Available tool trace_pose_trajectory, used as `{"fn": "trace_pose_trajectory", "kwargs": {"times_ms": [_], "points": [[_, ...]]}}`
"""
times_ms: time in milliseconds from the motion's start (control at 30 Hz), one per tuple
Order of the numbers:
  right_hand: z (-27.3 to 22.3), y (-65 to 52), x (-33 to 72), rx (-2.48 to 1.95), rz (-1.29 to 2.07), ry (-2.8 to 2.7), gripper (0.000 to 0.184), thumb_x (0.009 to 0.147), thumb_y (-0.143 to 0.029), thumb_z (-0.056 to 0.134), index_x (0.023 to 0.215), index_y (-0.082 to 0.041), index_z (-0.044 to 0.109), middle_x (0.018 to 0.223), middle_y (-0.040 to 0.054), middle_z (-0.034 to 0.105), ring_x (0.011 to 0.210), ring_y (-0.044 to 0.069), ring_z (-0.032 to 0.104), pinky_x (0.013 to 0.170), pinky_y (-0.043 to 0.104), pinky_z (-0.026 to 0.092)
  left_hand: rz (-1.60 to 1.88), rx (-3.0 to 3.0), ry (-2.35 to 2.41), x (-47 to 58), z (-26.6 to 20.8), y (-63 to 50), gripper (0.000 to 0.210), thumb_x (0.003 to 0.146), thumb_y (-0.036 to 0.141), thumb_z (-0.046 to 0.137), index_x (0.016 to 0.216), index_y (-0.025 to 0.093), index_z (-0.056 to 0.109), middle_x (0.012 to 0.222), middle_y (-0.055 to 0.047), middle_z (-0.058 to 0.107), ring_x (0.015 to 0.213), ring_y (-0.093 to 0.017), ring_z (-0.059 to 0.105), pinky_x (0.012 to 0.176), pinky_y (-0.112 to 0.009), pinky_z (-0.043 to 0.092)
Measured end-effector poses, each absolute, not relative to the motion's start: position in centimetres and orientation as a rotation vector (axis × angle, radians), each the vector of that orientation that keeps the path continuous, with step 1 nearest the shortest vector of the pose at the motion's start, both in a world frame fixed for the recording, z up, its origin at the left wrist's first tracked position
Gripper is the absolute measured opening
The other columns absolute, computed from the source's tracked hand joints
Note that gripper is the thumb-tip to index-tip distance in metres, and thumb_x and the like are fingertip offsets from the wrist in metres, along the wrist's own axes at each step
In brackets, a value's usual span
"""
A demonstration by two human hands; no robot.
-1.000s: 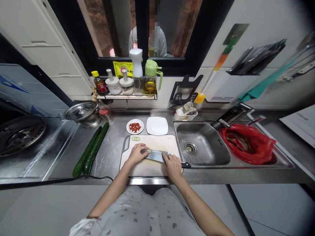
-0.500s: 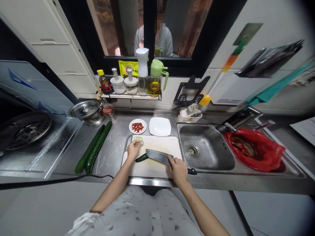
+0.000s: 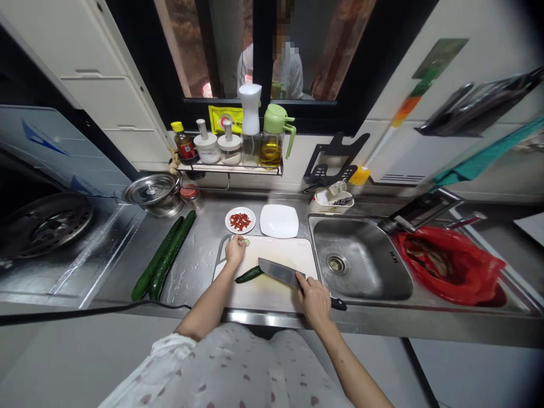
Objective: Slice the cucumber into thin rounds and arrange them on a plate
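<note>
My right hand grips a kitchen cleaver by its dark handle, blade pointing left over the white cutting board. A short piece of cucumber lies on the board at the blade's tip. At the board's upper left, my left hand has its fingertips closed on a thin cucumber slice. The hand covers the spot where other slices lay. Just beyond the board stand a small plate of chopped red pieces and a square white plate.
Two whole cucumbers lie to the left, before a lidded steel pot. On the right is a sink with a red plastic bag beside it. Seasoning bottles and an oil jug line a wall shelf.
My left hand has moved up the board over the row of cucumber slices, now mostly hidden. My right hand keeps the cleaver nearly in place. The whole view has shifted slightly.
</note>
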State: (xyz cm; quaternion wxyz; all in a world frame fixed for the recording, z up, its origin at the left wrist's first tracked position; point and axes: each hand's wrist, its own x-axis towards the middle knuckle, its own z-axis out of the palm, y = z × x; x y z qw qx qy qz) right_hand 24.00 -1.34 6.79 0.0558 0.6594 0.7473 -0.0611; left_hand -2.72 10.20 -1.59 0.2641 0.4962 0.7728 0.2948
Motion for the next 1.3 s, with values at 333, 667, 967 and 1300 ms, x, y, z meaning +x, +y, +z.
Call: {"fn": "trace_pose_trajectory", "kwargs": {"times_ms": [333, 667, 967, 1300], "points": [[6.7, -1.9, 24.4, 2.048, -0.232, 2.257, 0.044, 0.084, -0.023, 0.050, 0.128, -0.025, 0.053, 0.093, 0.0060, 0.061, 0.090, 0.020, 0.051, 0.076, 0.029, 0.030, 0.786, 1.641, 2.174, -3.1, -1.8, 9.2, 0.020, 0.080, 0.029, 0.057, 0.095, 0.022, 0.069, 0.088, -0.008, 0.065, 0.091, -0.023, 0.054, 0.081, -0.032, 0.038], [6.3, -2.0, 24.3, 2.073, -0.176, 2.293, 0.042, 0.083, -0.022, 0.051, 0.125, -0.026, 0.054, 0.091, 0.0050, 0.061, 0.089, 0.018, 0.052, 0.075, 0.028, 0.030, 0.626, 1.730, 2.216, -2.8, -2.1, 8.5, 0.025, 0.083, 0.030, 0.054, 0.102, 0.023, 0.070, 0.096, -0.008, 0.064, 0.094, -0.024, 0.052, 0.084, -0.034, 0.038], [5.9, -2.1, 24.7, 2.081, -0.181, 2.288, 0.044, 0.081, -0.020, 0.052, 0.125, -0.025, 0.054, 0.090, 0.0054, 0.062, 0.089, 0.019, 0.054, 0.077, 0.028, 0.033, 0.703, 1.746, 2.206, -2.6, -1.9, 8.6, 0.024, 0.082, 0.028, 0.056, 0.100, 0.023, 0.070, 0.092, -0.008, 0.065, 0.091, -0.024, 0.053, 0.079, -0.033, 0.040], [5.9, -0.9, 23.9, 2.355, -0.597, 2.176, 0.035, 0.091, -0.033, 0.038, 0.117, -0.026, 0.060, 0.105, 0.0036, 0.067, 0.093, 0.017, 0.060, 0.074, 0.024, 0.037, 1.136, 1.624, 2.009, -1.2, -1.1, 4.1, 0.023, 0.084, 0.029, 0.052, 0.098, 0.020, 0.067, 0.083, -0.005, 0.062, 0.077, -0.018, 0.057, 0.075, -0.032, 0.046]]}}
